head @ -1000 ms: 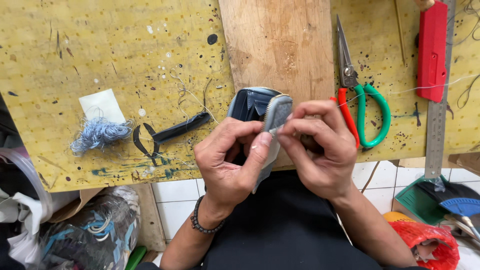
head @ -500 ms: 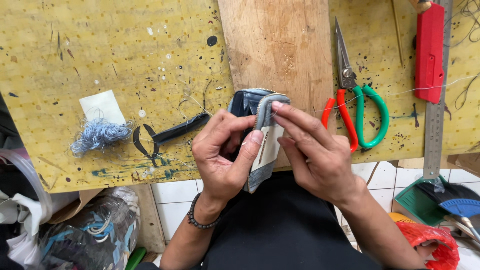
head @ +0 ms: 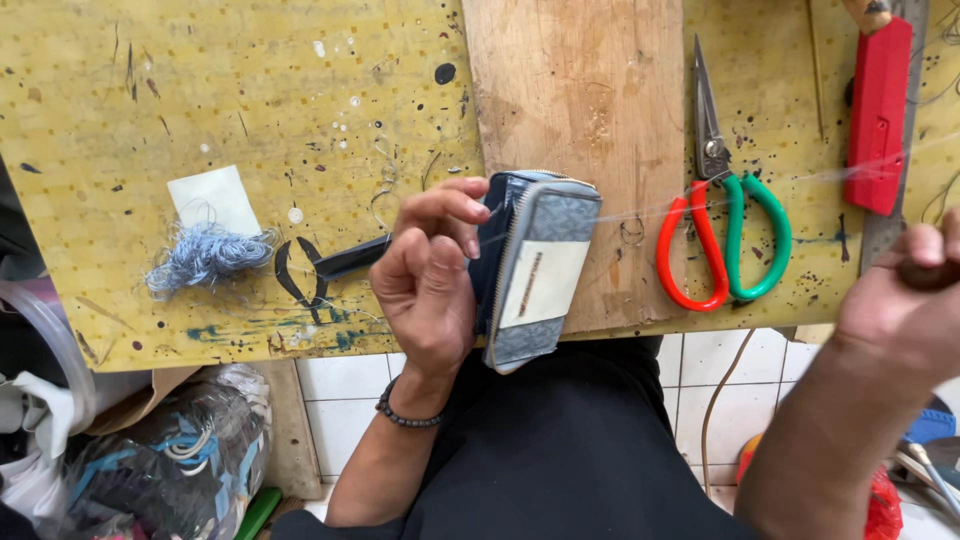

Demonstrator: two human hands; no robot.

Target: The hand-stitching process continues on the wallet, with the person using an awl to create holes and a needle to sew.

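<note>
The left hand (head: 430, 280) gripped a small blue-grey zip wallet (head: 535, 265) with a pale patch on its face, the fingers (head: 450, 205) curled around its left edge and the thumb side pressed against it, so that the wallet stood on its long edge just over the near rim of the yellow counter (head: 230, 120). A thin, nearly clear thread (head: 760, 185) ran from the wallet's upper corner, just beside the left fingertips, out to the right hand (head: 905, 305), which was drawn well away to the right with its fingers clenched around something dark; what exactly it pinched could not be told. The thread passed over the wooden board (head: 580, 100) lying beyond the left fingers and over the scissors (head: 725, 215) with one red and one green handle, which lay between the two hands. Beyond the right fingers sat a red utility knife (head: 878, 115) beside a metal ruler (head: 880, 235). To the left of the left fingers lay a black thread snip (head: 310, 270), a tangle of blue-grey thread (head: 205, 255) and a white slip of paper (head: 212, 198). A dark bead bracelet (head: 405, 415) circled the left wrist.
</note>
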